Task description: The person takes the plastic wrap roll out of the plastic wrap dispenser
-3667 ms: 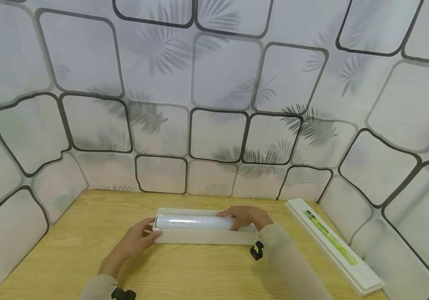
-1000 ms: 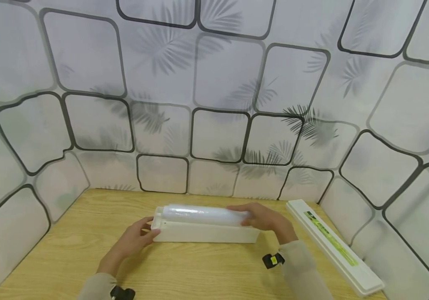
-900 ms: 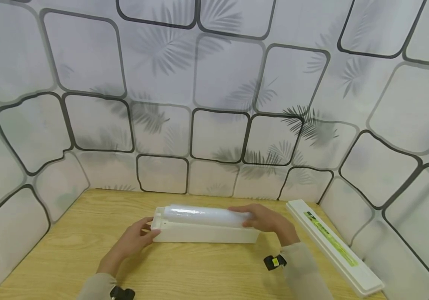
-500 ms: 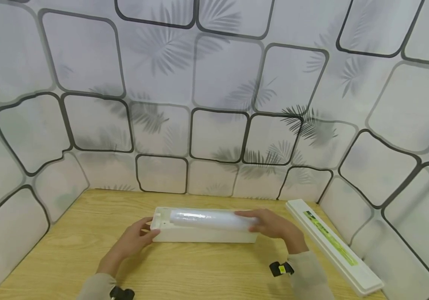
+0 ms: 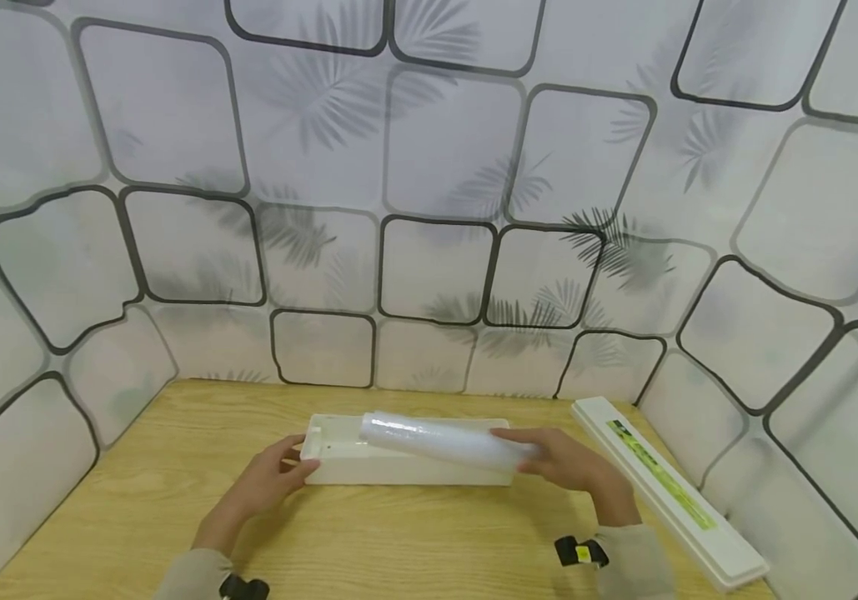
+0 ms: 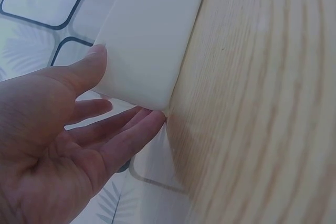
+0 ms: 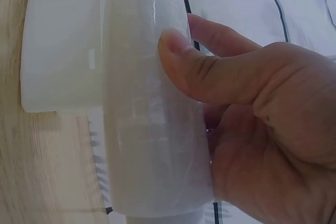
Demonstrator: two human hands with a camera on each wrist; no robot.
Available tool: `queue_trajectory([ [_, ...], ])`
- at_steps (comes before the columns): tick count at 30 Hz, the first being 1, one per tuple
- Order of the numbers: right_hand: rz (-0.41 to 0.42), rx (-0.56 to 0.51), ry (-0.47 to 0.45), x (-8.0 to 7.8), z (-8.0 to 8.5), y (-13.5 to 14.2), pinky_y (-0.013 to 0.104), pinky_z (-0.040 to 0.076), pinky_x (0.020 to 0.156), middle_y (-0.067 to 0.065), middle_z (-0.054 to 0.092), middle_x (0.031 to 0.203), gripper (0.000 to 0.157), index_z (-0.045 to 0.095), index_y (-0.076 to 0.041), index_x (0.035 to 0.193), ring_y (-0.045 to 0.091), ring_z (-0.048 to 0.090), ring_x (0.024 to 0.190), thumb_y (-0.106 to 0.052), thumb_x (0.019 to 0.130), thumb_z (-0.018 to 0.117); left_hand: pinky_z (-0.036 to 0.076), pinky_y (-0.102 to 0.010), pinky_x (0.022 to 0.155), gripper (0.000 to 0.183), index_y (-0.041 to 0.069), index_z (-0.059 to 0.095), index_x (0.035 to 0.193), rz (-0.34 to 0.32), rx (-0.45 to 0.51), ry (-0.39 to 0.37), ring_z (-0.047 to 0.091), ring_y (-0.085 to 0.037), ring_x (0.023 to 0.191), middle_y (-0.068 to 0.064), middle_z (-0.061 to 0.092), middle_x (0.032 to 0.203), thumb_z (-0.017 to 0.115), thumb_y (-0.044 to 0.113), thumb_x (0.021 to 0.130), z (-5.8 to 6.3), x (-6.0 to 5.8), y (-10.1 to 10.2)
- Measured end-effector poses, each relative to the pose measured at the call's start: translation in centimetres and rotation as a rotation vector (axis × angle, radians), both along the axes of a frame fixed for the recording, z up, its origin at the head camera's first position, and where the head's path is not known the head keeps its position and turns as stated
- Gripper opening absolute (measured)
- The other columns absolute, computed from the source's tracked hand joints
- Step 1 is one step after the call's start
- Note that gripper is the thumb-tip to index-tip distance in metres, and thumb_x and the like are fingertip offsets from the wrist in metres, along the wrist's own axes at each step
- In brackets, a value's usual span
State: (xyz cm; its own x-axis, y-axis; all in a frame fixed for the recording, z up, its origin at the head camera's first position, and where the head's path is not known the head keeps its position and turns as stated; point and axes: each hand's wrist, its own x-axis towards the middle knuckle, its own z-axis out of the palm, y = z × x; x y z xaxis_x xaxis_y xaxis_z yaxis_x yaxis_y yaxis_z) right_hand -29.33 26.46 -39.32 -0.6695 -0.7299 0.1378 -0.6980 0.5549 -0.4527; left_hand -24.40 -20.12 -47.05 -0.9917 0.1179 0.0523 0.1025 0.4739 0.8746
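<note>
My right hand (image 5: 569, 462) grips the right end of a roll of cling film (image 5: 429, 437). In the right wrist view the thumb lies across the wrapped film and the fingers go behind it; a core end shows at the bottom. The roll slants above a long white box (image 5: 406, 472), its left end higher and its right end past the box's right edge. At the box's left end, my left hand (image 5: 267, 477) holds the corner, thumb on the front wall and fingers at the end face, as the left wrist view (image 6: 79, 129) shows.
A long white lid (image 5: 669, 492) with a green label lies slantwise on the wooden table (image 5: 368, 542) at the right. Patterned cloth walls (image 5: 429, 267) close off the back and both sides.
My right hand has lifted the cling film roll out of the box and carried it to the right, tilting it. The box's left inside now shows. My left hand stays at the box's end.
</note>
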Motion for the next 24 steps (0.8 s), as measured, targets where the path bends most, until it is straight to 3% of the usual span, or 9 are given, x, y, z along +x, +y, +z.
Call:
queue_trajectory([
  [6,-0.011,-0.027,-0.002,0.2,0.1,0.5,0.036,0.058,0.103,0.019,0.057,0.149,0.055,0.053,-0.007,0.15,0.043,0.058,0.132,-0.022,0.098,0.066,0.065,-0.037,0.081,0.06,-0.006,0.046,0.148,-0.004,-0.024,-0.007,0.072,-0.032,0.105,-0.029,0.065,0.125,0.067,0.025,0.102,-0.2,0.0,0.1],
  [11,-0.022,-0.036,-0.017,0.3,0.3,0.7,0.048,0.057,0.103,0.022,0.056,0.149,0.055,0.053,-0.005,0.149,0.047,0.057,0.132,-0.023,0.099,0.066,0.066,-0.038,0.081,0.06,-0.007,0.045,0.149,-0.005,-0.037,-0.001,0.072,-0.034,0.105,-0.03,0.064,0.127,0.066,0.025,0.103,-0.1,-0.1,-0.1],
  [18,-0.046,-0.05,-0.003,0.3,0.3,1.6,0.038,0.06,0.095,0.028,0.056,0.146,0.056,0.054,-0.003,0.148,0.048,0.061,0.126,-0.024,0.098,0.067,0.066,-0.037,0.081,0.06,-0.007,0.045,0.148,-0.011,-0.033,-0.002,0.072,-0.034,0.105,-0.03,0.065,0.126,0.066,0.025,0.102,-0.1,0.0,-0.1],
  [24,-0.107,-0.056,0.015,0.2,0.5,2.6,0.043,0.059,0.096,0.027,0.058,0.146,0.058,0.054,-0.004,0.148,0.048,0.06,0.128,-0.025,0.097,0.068,0.066,-0.038,0.081,0.06,-0.007,0.045,0.149,-0.004,-0.038,-0.003,0.072,-0.034,0.105,-0.029,0.065,0.125,0.066,0.025,0.102,-0.2,-0.1,-0.2],
])
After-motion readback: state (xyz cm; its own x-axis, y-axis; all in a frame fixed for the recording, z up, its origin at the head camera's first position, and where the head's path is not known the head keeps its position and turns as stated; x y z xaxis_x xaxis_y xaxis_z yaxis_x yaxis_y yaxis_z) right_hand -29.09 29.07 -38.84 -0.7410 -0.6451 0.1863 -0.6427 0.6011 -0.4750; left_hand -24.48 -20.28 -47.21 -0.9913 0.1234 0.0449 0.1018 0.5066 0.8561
